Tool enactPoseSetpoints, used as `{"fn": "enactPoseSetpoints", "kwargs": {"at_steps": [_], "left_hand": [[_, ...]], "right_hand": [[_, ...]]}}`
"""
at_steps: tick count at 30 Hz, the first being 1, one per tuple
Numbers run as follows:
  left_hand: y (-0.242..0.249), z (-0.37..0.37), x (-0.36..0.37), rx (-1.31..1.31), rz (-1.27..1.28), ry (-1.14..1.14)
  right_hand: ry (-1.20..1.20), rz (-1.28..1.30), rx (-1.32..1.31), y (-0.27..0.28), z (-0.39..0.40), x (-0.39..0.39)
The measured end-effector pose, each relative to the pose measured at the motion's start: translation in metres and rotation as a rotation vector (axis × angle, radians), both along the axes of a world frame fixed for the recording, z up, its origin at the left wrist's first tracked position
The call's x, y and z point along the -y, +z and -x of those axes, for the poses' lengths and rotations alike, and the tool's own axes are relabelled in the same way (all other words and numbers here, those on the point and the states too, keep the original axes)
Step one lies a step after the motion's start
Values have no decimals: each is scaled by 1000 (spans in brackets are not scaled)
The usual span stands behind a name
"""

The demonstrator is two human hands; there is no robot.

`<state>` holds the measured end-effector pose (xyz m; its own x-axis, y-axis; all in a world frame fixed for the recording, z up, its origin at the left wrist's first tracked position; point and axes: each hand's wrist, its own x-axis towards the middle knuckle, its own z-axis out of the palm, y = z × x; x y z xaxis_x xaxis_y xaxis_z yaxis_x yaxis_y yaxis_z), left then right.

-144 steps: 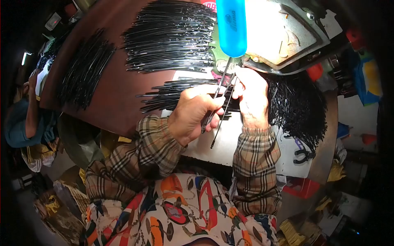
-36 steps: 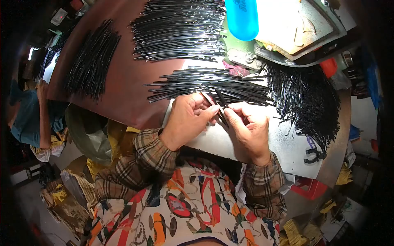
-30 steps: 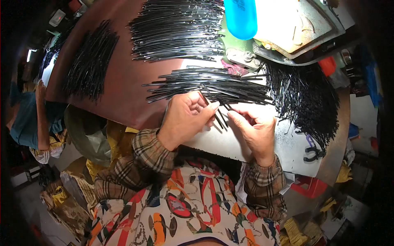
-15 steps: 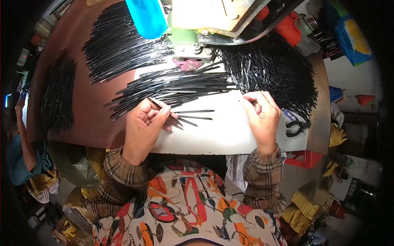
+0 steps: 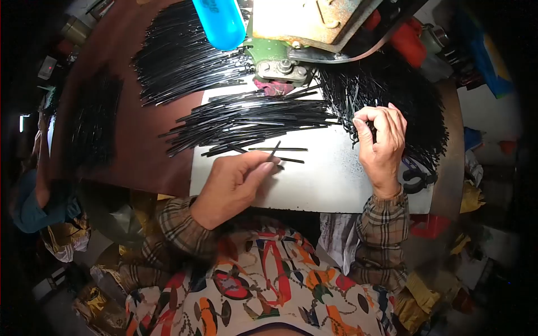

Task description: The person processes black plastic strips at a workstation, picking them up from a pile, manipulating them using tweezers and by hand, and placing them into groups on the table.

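Note:
My left hand [image 5: 238, 182] pinches a short black strip [image 5: 275, 149] between thumb and fingers, above the white sheet [image 5: 330, 185]. Two loose black strips lie just beyond its fingertips. My right hand [image 5: 382, 143] is closed in a pinch at the edge of the tangled black pile [image 5: 417, 117]; what it holds, if anything, is too small to make out. A heap of black strips [image 5: 252, 117] lies across the middle, in front of the green machine part [image 5: 269, 53].
More black strips [image 5: 179, 56] lie at the back left, and a dark bundle [image 5: 92, 123] at far left. Black-handled pliers [image 5: 417, 178] rest by my right wrist. A blue object [image 5: 221, 22] hangs beside the machine. Another person's arm [image 5: 42, 168] shows at far left.
My left hand has moved right over the white sheet, and the strip in it now points up and to the right. My right hand has moved slightly up and right, toward the tangled pile.

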<state>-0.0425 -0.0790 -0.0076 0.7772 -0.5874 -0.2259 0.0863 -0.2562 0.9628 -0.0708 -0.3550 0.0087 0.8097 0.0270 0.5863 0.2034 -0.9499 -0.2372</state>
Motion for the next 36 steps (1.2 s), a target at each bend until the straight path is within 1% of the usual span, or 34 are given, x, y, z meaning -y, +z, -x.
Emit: {"fn": "enactPoseSetpoints", "kwargs": {"at_steps": [2, 3, 4, 6, 7, 8, 10, 11, 12, 14, 15, 16, 18, 22, 23, 24, 26, 29, 30, 32, 36], "left_hand": [[2, 0, 4, 3, 32, 44], [2, -1, 4, 5, 49, 66], [6, -5, 2, 18, 46, 63], [14, -20, -6, 39, 37, 63], [13, -29, -8, 136, 42, 84], [21, -38, -9, 217, -16, 86], [28, -52, -5, 219, -17, 135], [29, -58, -1, 205, 6, 177], [27, -63, 1, 153, 69, 179], [25, -72, 5, 52, 199, 179], [28, -74, 8, -4, 168, 185], [24, -75, 14, 41, 225, 201], [10, -83, 17, 251, 147, 186], [2, -85, 21, 178, 152, 237], [-4, -87, 21, 200, 181, 231], [-9, -88, 24, 276, 225, 266], [-16, -87, 32, 426, 309, 334], [-19, -88, 33, 433, 308, 334], [-17, -87, 32, 392, 266, 308], [-10, -85, 28, 308, 182, 256], [-7, -83, 31, 395, 143, 268]], "right_hand": [[-19, -270, -63, -2, -1, -15], [-31, -516, -164, 5, -1, -28], [8, -457, -131, 5, -4, -31], [25, -567, -268, 11, -7, -47], [66, -614, -317, 16, -10, -55], [116, -628, -343, 21, -13, -62], [272, -599, -275, 21, -25, -75], [313, -668, -246, 17, -30, -82], [286, -674, -287, 19, -34, -88], [328, -623, -151, 4, -49, -94], [332, -526, -123, 2, -54, -95], [309, -153, -73, -2, -58, -92], [248, -478, -171, -8, -59, -95], [185, -583, -138, -9, -59, -96], [168, -613, -127, -14, -59, -96], [152, -644, -116, -17, -60, -96], [130, -628, -135, -17, -60, -95], [94, -662, -236, -14, -57, -93], [81, -683, -281, -14, -56, -93], [105, -743, -279, -16, -56, -92], [188, -864, -276, -27, -60, -85]]}}
